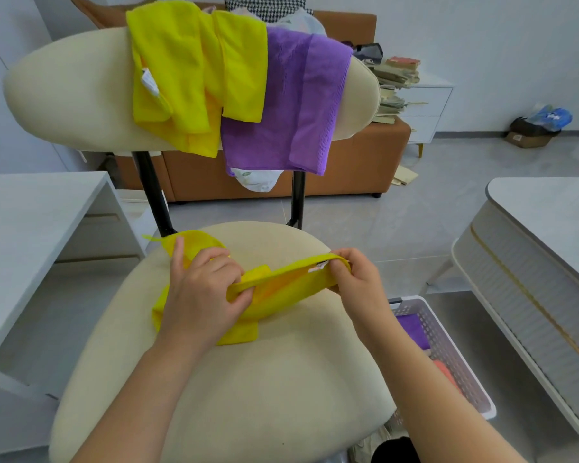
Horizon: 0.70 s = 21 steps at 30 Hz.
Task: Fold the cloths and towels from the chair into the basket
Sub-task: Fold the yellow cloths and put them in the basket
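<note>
Left hand (201, 295), right hand (355, 282): fingers pinch opposite ends of yellow cloth (291, 292) | long axis left-right across chair seat (248, 379) | basket (448, 342) apparently nearer right.

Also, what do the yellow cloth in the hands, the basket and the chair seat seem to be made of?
Cloth: likely microfibre, matte, fuzzy nap. Basket: white plastic, smooth perforated walls. Seat: cream fabric upholstery, matte, probably padded.

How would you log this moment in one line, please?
stage: folding | left hand: grips yellow cloth on chair seat | right hand: pinches its edge | basket: holds purple cloth | chair back: draped cloths
</note>
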Each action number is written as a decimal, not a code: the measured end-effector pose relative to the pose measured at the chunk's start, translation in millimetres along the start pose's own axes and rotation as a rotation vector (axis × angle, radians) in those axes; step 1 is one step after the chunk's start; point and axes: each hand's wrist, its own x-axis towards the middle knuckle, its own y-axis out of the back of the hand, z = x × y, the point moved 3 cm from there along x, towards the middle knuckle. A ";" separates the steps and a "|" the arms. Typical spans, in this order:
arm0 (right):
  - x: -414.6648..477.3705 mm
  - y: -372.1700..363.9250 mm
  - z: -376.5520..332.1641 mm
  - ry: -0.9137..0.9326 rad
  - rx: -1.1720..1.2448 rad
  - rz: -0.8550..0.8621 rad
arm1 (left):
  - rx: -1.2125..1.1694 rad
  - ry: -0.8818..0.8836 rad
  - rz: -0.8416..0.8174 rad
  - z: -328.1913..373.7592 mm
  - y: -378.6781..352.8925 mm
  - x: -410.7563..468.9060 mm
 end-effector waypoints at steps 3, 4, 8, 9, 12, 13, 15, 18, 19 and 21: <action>2.6 9.8 -2.6 -0.126 0.222 0.081 | 0.022 0.087 0.000 -4.2 2.7 0.3; 4.3 13.7 -2.4 -0.163 0.264 0.110 | 0.031 0.119 0.002 -5.5 3.3 0.2; 9.9 25.8 0.8 -0.236 0.302 0.219 | -0.046 0.276 0.027 -12.9 6.2 -1.1; 10.0 27.3 1.2 -0.241 0.276 0.236 | -0.080 0.296 0.035 -14.3 6.8 -1.7; 8.4 30.3 0.4 -0.252 0.232 0.284 | -0.130 0.357 0.066 -23.0 6.1 -3.0; 7.7 31.6 -0.3 -0.252 0.237 0.304 | -0.145 0.411 0.078 -27.5 5.6 -3.5; 6.8 34.6 -1.4 -0.253 0.251 0.348 | -0.194 0.532 0.122 -35.1 5.8 -4.6; 5.6 37.5 -2.5 -0.258 0.251 0.389 | -0.343 0.722 0.196 -38.9 7.6 -5.1; 4.9 37.7 -3.1 -0.261 0.245 0.397 | -0.419 0.790 0.230 -39.9 7.8 -5.8; 4.0 37.9 -2.7 -0.277 0.241 0.418 | -0.564 0.915 0.312 -43.1 8.1 -8.0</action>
